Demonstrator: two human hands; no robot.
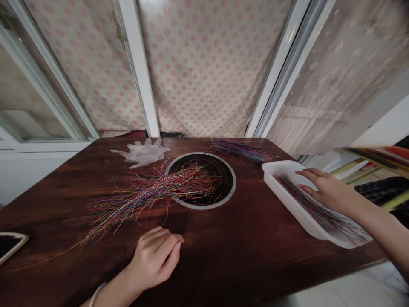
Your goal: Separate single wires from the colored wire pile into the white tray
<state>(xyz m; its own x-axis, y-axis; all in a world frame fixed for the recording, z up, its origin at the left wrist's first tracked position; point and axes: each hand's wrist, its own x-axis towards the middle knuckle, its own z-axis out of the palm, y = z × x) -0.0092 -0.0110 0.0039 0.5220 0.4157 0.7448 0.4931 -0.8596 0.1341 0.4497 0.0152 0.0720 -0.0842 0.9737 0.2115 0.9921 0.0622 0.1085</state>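
My left hand (156, 253) is curled into a loose fist over the near part of the table, with the thumb against the forefinger and nothing showing in it. Beyond it lies a big loose bundle of thin multicoloured wires (153, 187), its right end across a round black plate with a pale rim (234, 183). To the right, my right hand (329, 189) reaches over a white plastic tray (271, 175), thumb and fingers apart. Inside the tray, under that hand, are more thin dark and coloured wires (300, 200).
A third bunch of bluish wires (241, 150) lies at the back right of the dark wooden table (249, 256). A clear disposable glove (143, 152) rests at the back left. Part of a pale-edged device, perhaps a phone (11, 245), shows at the left edge. Curtained sliding doors stand behind.
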